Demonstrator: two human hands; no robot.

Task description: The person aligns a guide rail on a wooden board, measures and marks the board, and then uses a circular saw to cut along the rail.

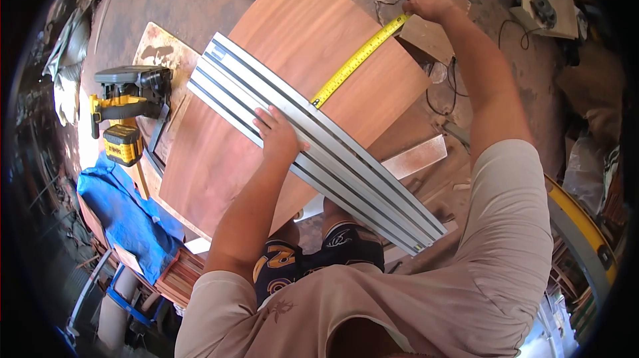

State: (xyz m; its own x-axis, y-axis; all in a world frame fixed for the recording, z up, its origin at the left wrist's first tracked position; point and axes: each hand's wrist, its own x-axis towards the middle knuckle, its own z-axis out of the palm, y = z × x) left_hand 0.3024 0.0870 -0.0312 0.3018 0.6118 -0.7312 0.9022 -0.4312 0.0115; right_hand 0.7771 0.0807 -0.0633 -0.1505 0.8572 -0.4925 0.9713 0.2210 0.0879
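A long silver guide rail [319,148] with dark stripes lies diagonally across a reddish-brown wooden panel [293,18]. My left hand [278,135] rests on the rail with its fingers spread. A yellow tape measure blade [359,58] stretches over the panel from the rail's upper edge to the panel's far right edge. At that far end my right hand [429,0] is closed around something I cannot make out, right beside the tape; its fingers are partly hidden.
A yellow and black cordless saw [126,108] stands left of the panel. Blue cloth [126,211] hangs at the lower left. Beyond the panel's right edge are a wooden block [426,38] and cables. A wooden piece with a tool [549,15] lies at the upper right.
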